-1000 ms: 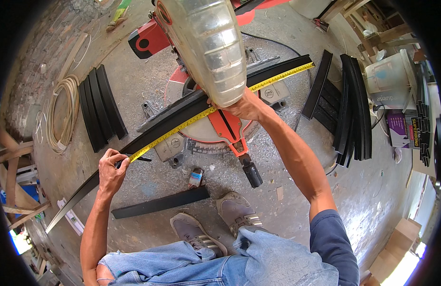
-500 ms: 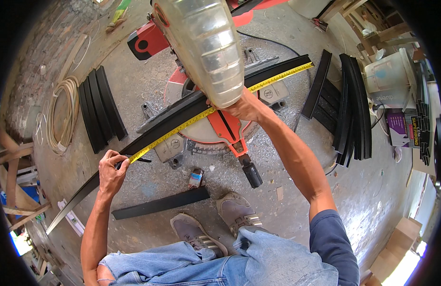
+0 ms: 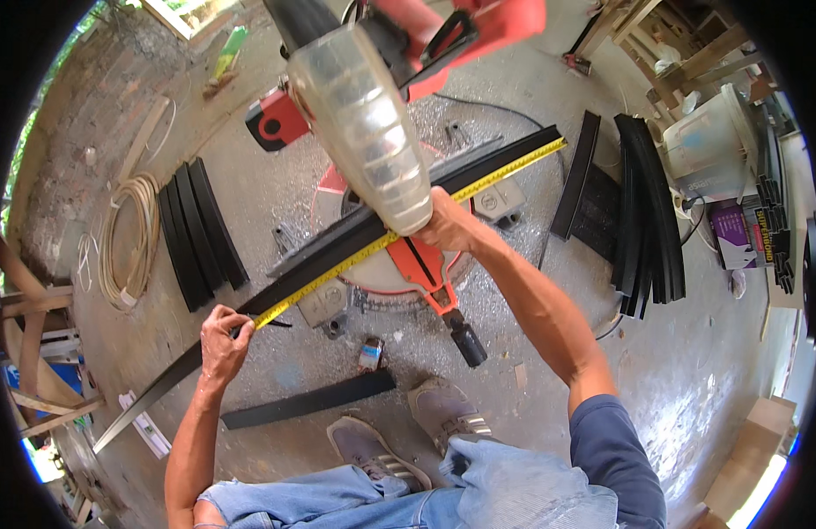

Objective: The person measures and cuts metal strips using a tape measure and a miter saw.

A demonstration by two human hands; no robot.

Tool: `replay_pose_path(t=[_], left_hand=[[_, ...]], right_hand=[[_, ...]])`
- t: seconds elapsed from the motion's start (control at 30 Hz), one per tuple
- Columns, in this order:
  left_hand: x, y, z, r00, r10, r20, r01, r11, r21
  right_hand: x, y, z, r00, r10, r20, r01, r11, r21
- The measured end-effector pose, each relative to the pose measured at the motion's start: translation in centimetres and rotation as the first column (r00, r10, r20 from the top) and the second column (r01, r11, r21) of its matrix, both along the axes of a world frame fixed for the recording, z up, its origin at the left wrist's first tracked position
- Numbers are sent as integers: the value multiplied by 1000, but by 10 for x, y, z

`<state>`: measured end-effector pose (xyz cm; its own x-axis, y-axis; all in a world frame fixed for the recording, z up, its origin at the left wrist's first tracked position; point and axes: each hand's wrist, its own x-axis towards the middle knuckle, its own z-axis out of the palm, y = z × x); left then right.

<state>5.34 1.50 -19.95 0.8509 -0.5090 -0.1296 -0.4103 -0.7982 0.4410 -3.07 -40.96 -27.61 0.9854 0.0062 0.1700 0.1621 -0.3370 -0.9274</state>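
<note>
A long black strip (image 3: 311,269) lies slantwise across a red miter saw (image 3: 417,260), its far end up to the right and its near end down to the left. Along its near edge runs the yellow blade of a tape measure (image 3: 342,267), pulled out straight. My left hand (image 3: 225,339) is closed in a pinch on the tape's left end, beside the strip. At the middle of the strip is my right hand (image 3: 450,225), next to the tape. The saw's clear ribbed plastic cover (image 3: 364,123) hides part of that hand, and its fingertips do not show.
Black strips lie at the left (image 3: 201,234) and in a pile at the right (image 3: 650,216). Another short strip (image 3: 309,398) is before my shoes, near a small box (image 3: 370,354). A hose coil (image 3: 130,238) and a white bucket (image 3: 712,145) stand farther out.
The view has tilted, so the saw and floor sit lower in the picture and more of the saw's red top shows. Both hands keep their places along the tape.
</note>
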Motion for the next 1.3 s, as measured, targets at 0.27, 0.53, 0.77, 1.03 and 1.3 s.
replay_pose_path(t=[0.27,0.53,0.77,1.03,1.3], left_hand=[[-14,2,14,953,-100,-286,55,985,-162],[-70,39,-20,735,-92,-672,85,995,-43],[-128,114,-38,773,-81,-629,177,980,91],[-226,129,-75,989,109,-101,-115,992,-54],[-246,107,-106,998,58,17,-57,998,-22]], right_hand=[[-78,-17,42,923,-359,-140,320,511,798],[-207,43,57,885,306,-350,8,743,670],[-214,162,12,799,435,-417,-445,892,78],[-214,229,-63,830,558,6,-477,715,-512],[-192,186,-12,992,108,72,-80,943,-323]])
